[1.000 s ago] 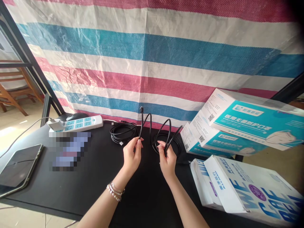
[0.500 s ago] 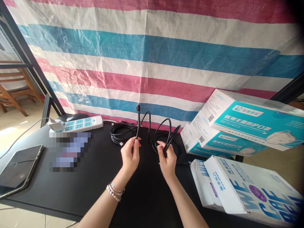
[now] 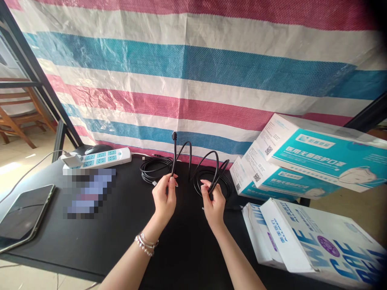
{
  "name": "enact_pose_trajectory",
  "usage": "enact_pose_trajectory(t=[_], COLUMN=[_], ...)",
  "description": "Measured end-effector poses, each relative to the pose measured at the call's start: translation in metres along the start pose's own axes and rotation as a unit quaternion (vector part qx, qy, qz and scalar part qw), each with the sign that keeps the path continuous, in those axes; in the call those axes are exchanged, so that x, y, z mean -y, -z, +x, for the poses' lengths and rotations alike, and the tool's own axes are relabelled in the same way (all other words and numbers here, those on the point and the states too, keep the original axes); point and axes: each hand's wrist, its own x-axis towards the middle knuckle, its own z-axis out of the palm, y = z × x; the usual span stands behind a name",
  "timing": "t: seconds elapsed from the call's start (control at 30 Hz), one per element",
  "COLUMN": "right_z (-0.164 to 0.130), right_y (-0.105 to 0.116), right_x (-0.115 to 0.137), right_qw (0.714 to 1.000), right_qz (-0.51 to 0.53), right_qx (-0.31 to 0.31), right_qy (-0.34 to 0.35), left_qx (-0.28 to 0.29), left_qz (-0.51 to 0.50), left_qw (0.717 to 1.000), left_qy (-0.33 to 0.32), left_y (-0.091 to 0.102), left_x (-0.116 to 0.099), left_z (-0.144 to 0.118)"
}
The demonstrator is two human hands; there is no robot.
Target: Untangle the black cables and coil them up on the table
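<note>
Both my hands grip a black power cable point(image 3: 190, 157) above the black table point(image 3: 127, 241). My left hand point(image 3: 165, 194) pinches it near one end, and the plug point(image 3: 174, 136) stands upright above the fingers. From there the cable loops loosely across to my right hand point(image 3: 214, 199), whose closed fingers hold gathered turns of it. A coiled black cable point(image 3: 148, 174) with pale connectors lies on the table behind my left hand. Another black coil point(image 3: 229, 186) rests behind my right hand, partly hidden by it.
On the left stand a white power strip point(image 3: 122, 156) with a plugged-in adapter point(image 3: 72, 160), a dark mouse point(image 3: 96, 148) and a tablet point(image 3: 26, 213). Stacked mask boxes point(image 3: 314, 149) and white cartons point(image 3: 320, 241) occupy the right. A striped sheet point(image 3: 181, 80) hangs at the back.
My left hand has shifted slightly left with the plug end of the cable. My right hand stays almost in place, still holding its turns.
</note>
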Motion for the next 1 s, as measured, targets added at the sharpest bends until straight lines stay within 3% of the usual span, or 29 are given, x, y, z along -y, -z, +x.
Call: enact_pose_trajectory(t=[1.0], right_z=[0.0001], right_y=[-0.0007], right_x=[-0.0003], right_qw=[1.0], right_qz=[0.01], right_qx=[0.004], right_qy=[0.0], left_qx=[-0.007], left_qz=[0.01], left_qw=[1.0], left_qy=[-0.016], left_y=[0.0021], left_x=[-0.0009], left_z=[0.0014])
